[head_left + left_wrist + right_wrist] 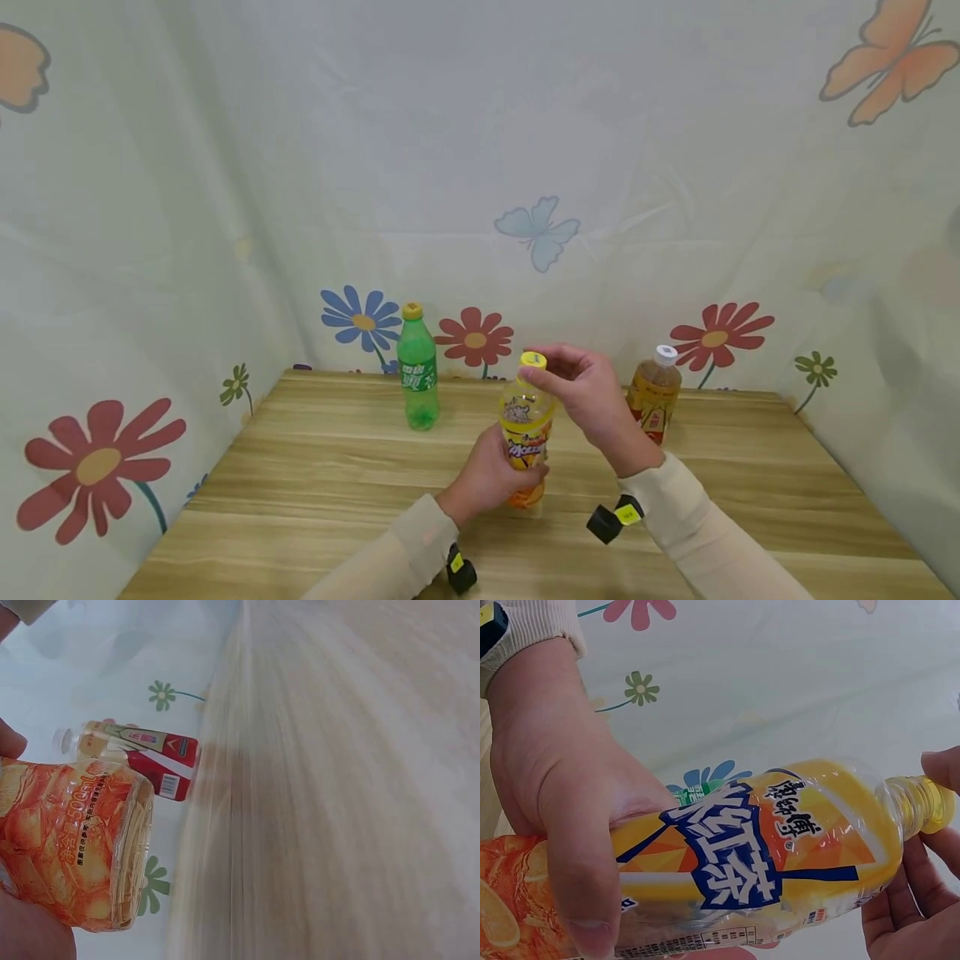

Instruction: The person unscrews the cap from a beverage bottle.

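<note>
A clear plastic iced tea bottle [527,450] with a yellow and orange label stands upright in front of me. My left hand [489,475] grips it around the lower half, thumb across the label in the right wrist view. At the top, my right hand [588,398] pinches the yellow cap [533,360] between thumb and fingers. The cap [936,804] sits on the bottle's neck. Seen from the left wrist, the bottle's base [133,855] hangs above the wooden tabletop.
A green soda bottle [417,371] with a yellow cap stands at the back left of the wooden table [315,467]. Behind my right wrist is a white-capped bottle [656,387] with a red and yellow label. A flowered curtain [420,167] hangs behind the table.
</note>
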Demonstrator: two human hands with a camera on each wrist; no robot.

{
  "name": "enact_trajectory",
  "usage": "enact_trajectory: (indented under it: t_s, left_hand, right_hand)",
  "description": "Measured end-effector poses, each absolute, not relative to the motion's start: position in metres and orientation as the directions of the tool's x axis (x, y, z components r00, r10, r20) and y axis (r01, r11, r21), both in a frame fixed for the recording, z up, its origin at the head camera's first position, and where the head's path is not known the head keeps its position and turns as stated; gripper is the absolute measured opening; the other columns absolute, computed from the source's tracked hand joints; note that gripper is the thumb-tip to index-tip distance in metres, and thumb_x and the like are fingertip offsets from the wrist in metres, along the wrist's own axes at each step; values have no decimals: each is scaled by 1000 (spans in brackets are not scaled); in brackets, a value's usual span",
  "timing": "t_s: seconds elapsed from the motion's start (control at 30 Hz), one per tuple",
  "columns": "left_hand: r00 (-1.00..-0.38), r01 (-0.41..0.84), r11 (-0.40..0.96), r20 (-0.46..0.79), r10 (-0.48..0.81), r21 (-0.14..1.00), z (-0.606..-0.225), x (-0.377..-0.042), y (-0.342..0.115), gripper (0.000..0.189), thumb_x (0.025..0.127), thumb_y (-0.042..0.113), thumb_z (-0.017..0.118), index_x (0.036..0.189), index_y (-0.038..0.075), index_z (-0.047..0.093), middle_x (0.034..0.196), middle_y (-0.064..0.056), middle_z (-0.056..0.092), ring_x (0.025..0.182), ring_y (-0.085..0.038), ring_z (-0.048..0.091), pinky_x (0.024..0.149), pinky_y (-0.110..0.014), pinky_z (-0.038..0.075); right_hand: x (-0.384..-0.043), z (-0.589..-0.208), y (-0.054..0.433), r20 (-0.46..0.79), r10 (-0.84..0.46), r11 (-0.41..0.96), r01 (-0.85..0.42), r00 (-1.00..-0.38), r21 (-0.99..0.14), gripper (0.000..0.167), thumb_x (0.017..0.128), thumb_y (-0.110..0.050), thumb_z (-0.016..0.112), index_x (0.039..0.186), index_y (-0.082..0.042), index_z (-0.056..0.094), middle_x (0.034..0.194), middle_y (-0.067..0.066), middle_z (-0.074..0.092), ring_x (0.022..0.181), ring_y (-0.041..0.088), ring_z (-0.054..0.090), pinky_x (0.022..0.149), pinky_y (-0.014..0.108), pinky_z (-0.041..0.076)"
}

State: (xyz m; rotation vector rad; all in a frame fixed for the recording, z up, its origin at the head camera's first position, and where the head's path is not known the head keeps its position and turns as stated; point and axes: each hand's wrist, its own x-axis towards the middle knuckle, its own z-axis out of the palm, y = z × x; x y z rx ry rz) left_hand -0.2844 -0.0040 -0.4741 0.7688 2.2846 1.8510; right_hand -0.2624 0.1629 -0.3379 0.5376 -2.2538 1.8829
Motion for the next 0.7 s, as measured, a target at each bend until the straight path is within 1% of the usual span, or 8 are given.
enact_trajectory:
  t_s: [0.1,0.27,0.4,0.57,0.7]
  left_hand:
    - [-872,312,139,225,435,940,-473,-285,-4,53,86,21,82,131,26,54,117,6,68,104,-12,68,99,-39,57]
    - [-883,311,153,226,411,938,-471,-286,-5,52,86,22,82,131,24,55,117,5,69,104,-13,67,99,-41,56]
    - [-890,307,161,223,397,938,-471,-288,-5,53,86,22,82,131,23,54,118,5,68,104,-13,67,100,-42,56]
    - [-890,303,158,220,398,940,-471,-290,-5,53,87,22,81,132,23,53,118,4,68,105,-14,67,101,-43,56]
    - [-889,313,160,229,397,936,-473,-293,-5,52,87,23,81,131,22,53,118,4,68,104,-14,67,100,-43,56]
  right_hand:
    - [-263,-338,164,361,-173,127,-385,-916,-914,36,94,-23,77,124,-6,72,108,-4,71,99,16,67,87,25,58]
    - [-263,-337,165,385,-176,111,-407,-906,-907,35,94,-20,76,125,-4,71,109,-1,68,99,16,66,86,23,58]
    - [-263,-338,166,384,-180,129,-409,-906,-903,37,94,-22,76,127,-6,70,112,1,67,100,18,66,87,22,59]
    - [-263,-339,167,383,-181,145,-409,-906,-901,38,92,-22,78,126,-7,71,114,5,67,100,22,67,85,23,59]
    - [-264,-340,168,382,-182,139,-408,-906,-902,39,92,-22,78,126,-5,70,114,4,68,100,19,68,86,23,59]
